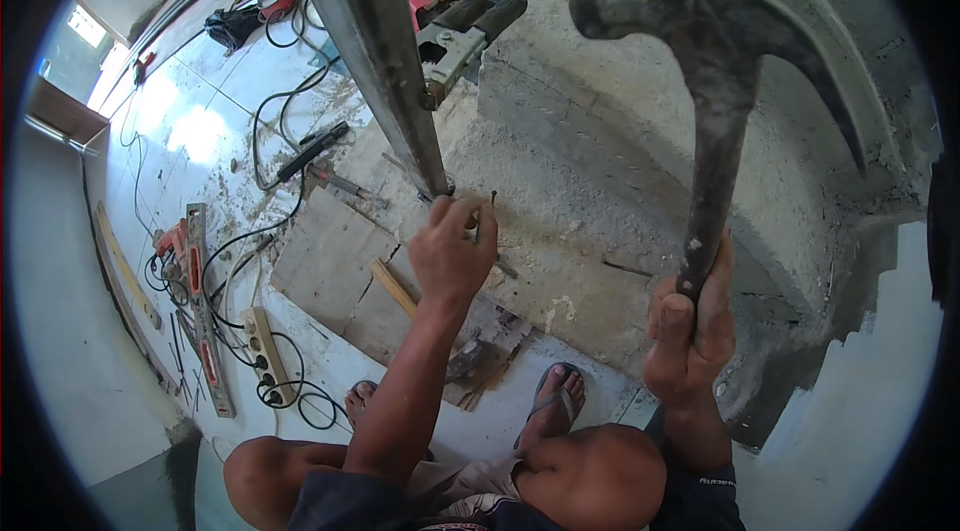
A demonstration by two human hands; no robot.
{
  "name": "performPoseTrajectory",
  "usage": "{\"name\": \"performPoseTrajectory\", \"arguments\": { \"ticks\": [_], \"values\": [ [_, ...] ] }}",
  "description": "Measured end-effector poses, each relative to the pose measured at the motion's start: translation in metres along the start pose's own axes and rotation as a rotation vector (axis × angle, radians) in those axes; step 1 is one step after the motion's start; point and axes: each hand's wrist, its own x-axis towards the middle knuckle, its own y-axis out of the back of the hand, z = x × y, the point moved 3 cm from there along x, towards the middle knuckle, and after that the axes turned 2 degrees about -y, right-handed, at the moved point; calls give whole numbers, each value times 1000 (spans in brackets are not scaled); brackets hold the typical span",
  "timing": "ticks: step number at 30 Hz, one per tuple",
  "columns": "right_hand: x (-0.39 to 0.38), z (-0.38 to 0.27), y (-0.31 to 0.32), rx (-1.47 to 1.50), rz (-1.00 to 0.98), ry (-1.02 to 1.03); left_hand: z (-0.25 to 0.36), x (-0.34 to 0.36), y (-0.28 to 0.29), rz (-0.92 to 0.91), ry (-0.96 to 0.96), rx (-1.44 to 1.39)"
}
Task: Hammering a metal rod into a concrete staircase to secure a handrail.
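My right hand (690,336) is wrapped round the handle of a claw hammer (722,81), raised over the concrete steps on the right. The hammer is dark, worn metal, its striking face to the left and its claw curving right. My left hand (455,249) is closed low at the foot of an upright square metal post (385,51). Between its fingers shows a bit of a small metal piece, mostly hidden, whose kind I cannot make out. Just beside the fingers a thin dark nail-like pin (493,199) stands up from the rough concrete.
Concrete steps (600,121) rise at the right. A grey metal bracket-like tool (455,51) sits beside the post. On the left lie a spirit level (205,311), a power strip (268,356), a black electrode holder (312,151) and tangled cables. My sandalled foot (550,406) is near a board (335,251).
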Motion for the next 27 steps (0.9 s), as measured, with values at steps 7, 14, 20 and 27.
{"name": "performPoseTrajectory", "arguments": {
  "ticks": [7,14,20,27],
  "values": [
    [6,44,-34,-410,-450,-133,16,47,137,756,-93,-800],
    [15,-31,9,-124,111,116,3,59,165,790,93,-958],
    [0,19,-26,-424,-8,422,8,68,159,734,163,-1114],
    [0,6,-6,-407,-104,51,-7,68,157,728,226,-1129]
  ]
}}
